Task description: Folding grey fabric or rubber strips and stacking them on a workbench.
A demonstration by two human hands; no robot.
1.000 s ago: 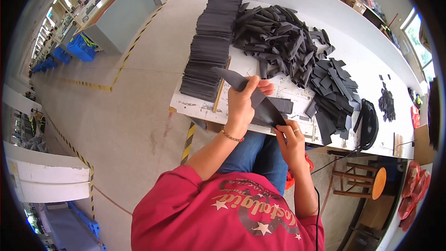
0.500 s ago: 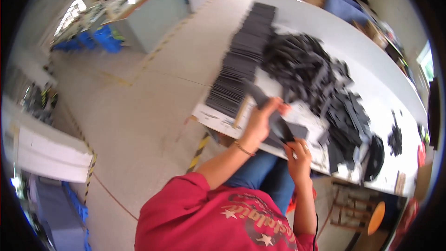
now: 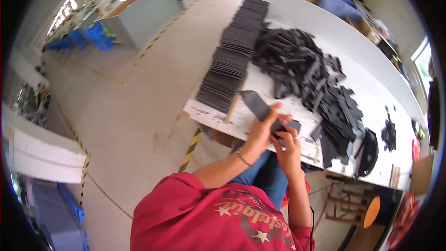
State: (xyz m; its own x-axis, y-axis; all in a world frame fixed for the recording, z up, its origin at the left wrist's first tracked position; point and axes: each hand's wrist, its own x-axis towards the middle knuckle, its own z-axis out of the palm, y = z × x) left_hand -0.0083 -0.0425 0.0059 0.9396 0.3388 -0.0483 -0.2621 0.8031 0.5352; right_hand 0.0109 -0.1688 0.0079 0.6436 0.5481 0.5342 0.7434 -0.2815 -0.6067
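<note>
Between my hands, over the front edge of the white table, is a dark grey fabric strip. My left hand is closed around its middle, and its pointed far end sticks out toward the strip stack. Close by on the right, my right hand pinches the near end, its fingers bent over it. That end is partly hidden by the fingers. Beyond my left hand runs a long row of stacked dark strips. A loose heap of dark strips lies to its right.
More flat dark pieces spread along the table's right half, near a black rounded item and a small dark bundle. A raised white board borders the far side. Below right stands a wooden stool.
My right hand has moved in closer to my left, and the strip's near end is now bunched between them. The view has shifted slightly.
</note>
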